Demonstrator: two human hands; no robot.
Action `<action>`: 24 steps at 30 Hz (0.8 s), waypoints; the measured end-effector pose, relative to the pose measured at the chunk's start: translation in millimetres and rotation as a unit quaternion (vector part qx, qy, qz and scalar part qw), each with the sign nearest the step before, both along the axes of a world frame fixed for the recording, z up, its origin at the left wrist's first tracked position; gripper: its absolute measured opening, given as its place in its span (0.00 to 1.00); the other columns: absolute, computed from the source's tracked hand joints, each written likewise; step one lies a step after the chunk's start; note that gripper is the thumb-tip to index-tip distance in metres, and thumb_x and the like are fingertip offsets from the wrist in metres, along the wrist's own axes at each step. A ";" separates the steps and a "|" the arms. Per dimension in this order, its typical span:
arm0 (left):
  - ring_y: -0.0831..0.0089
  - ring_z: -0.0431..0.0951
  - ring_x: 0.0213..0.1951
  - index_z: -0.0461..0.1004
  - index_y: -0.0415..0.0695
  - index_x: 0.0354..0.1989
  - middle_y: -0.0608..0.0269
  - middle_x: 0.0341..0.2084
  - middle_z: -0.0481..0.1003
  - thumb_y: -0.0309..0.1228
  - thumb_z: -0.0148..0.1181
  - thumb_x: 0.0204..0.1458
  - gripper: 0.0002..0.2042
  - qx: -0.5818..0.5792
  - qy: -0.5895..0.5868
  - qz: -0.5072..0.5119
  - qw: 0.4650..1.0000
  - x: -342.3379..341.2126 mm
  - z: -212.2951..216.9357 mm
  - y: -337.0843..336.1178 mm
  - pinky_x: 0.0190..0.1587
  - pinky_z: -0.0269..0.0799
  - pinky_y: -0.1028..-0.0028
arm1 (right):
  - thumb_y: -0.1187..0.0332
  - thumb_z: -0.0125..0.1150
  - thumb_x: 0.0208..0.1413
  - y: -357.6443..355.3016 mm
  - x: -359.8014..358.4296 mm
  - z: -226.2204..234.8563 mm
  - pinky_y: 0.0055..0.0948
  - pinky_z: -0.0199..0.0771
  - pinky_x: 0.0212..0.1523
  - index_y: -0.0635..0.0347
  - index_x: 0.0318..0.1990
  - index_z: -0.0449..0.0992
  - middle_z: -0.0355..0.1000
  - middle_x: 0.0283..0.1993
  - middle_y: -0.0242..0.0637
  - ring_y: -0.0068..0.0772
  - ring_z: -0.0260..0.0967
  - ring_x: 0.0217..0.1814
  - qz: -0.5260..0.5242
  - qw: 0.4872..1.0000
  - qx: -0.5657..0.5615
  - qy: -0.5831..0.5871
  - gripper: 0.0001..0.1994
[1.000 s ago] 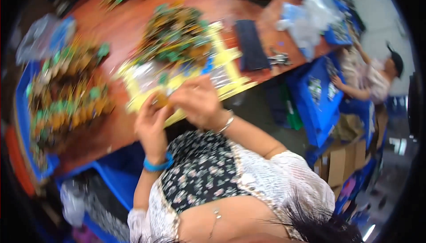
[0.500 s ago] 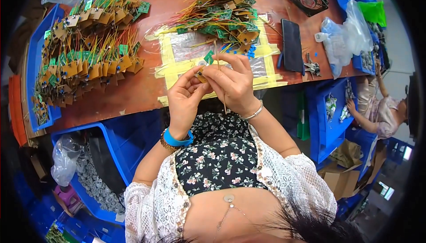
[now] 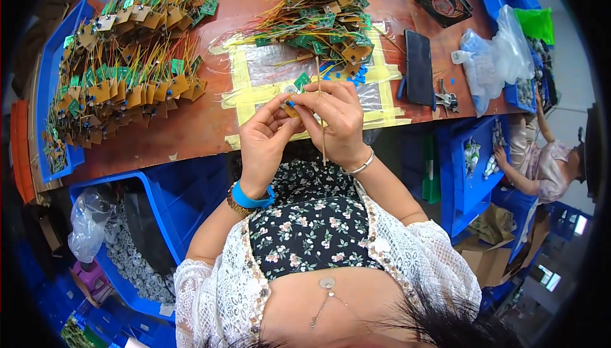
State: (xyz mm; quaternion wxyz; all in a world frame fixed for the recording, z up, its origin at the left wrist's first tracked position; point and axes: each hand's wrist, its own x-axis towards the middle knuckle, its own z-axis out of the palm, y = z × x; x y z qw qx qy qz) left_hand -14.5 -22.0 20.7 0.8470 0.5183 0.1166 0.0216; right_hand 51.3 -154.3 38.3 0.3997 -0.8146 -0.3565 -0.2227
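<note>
My left hand [image 3: 268, 137] pinches a small brown circuit board [image 3: 290, 112] between thumb and fingers. My right hand [image 3: 337, 118] meets it there, its thumb and forefinger closed at a small blue part [image 3: 291, 103] against the board. A thin wooden stick [image 3: 323, 133] is also kept in my right hand, standing out above and below the fingers. Just beyond the fingertips shows a small green circuit board [image 3: 301, 82]; whether it is wired to the brown one is hidden. Loose blue parts [image 3: 358, 76] lie past my right hand on the taped plastic sheet [image 3: 254, 71].
Wired boards are heaped at the back [image 3: 324, 20], and more fill a blue tray [image 3: 53, 71] at the left. To the right lie a black phone [image 3: 418, 67], keys [image 3: 447, 100], a fan [image 3: 443, 0] and plastic bags [image 3: 484, 62]. Another person [image 3: 541, 163] works at far right.
The wooden stick has tipped more upright. The blue part now shows at my right fingertips on the brown board. My left hand keeps its hold, and the view has shifted slightly.
</note>
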 end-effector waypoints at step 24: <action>0.78 0.80 0.33 0.78 0.34 0.46 0.61 0.34 0.79 0.25 0.55 0.60 0.11 0.067 -0.008 0.149 0.986 -9.9 7.2 19.4 0.36 0.78 0.79 | 0.80 0.67 0.44 15.7 -6.7 13.1 0.32 0.69 0.36 0.62 0.36 0.77 0.77 0.34 0.39 0.39 0.75 0.34 0.087 0.994 0.059 -0.004 0.10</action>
